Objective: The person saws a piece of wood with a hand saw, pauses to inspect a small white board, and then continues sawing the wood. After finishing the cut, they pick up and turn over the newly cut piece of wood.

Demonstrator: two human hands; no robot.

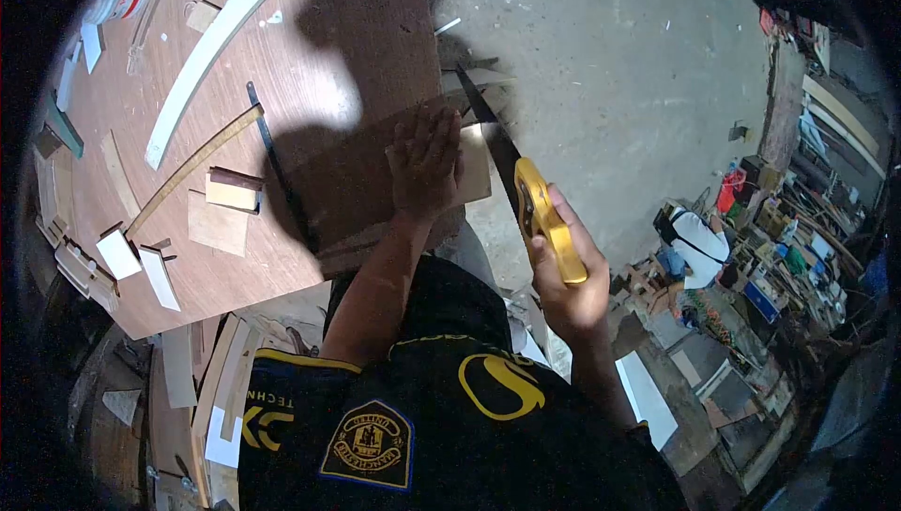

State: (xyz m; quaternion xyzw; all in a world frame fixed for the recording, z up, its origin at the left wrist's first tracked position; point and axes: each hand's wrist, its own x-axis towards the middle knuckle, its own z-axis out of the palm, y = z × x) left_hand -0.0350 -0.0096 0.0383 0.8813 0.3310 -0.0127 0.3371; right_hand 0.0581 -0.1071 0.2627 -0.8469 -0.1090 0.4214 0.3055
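My right hand (pixel 574 295) is wrapped round the yellow handle (pixel 565 246) of a hand saw, its dark blade (pixel 488 117) slanting up and left past the table edge. Flat on the table's right edge lies my left hand (pixel 427 168), fingers stretched out and pressing down over a pale wooden board (pixel 476 168). The board juts out beyond the edge, and part of it is hidden under that hand. The saw blade overlaps the board's outer end in this view.
On the brown table (pixel 328 4) lie a long white curved strip (pixel 202 56), a thin curved wooden strip (pixel 202 156), a dark narrow bar (pixel 267 140) and a small wooden block (pixel 234 192). Another person (pixel 699 244) is on the right, among scattered wood scraps (pixel 798 220).
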